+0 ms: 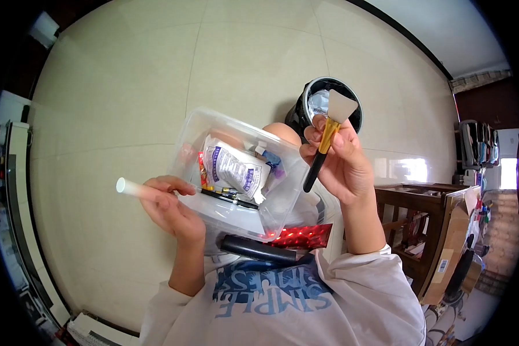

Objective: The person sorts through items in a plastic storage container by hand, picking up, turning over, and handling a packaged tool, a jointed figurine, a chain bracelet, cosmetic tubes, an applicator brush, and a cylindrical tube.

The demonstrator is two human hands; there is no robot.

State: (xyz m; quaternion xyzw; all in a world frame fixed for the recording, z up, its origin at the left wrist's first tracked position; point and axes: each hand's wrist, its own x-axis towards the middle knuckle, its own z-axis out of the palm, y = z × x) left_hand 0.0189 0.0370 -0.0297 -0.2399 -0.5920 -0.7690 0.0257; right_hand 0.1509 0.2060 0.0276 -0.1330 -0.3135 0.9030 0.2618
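Observation:
In the head view, my left hand (172, 209) has its fingers closed around a white round-ended tube (130, 188), which sticks out to the left. My right hand (343, 158) grips a silicone mask brush (329, 135) with a flat beige blade, gold neck and black handle, blade upward. Between my hands, a clear plastic bin (185, 135) rests close to my lap. Inside it lie a white packet with purple print (233, 167), a blue-and-purple item (273, 160) and a slim black stick (230, 199). Whether that stick joins the white tube is hidden by my fingers.
A black lined trash can (299, 118) stands on the tiled floor (127, 86) just beyond my right hand. Near my lap are a black cylindrical case (256, 249) and a shiny red packet (305, 236). A wooden frame (406, 216) and a cardboard box (444, 268) stand at right.

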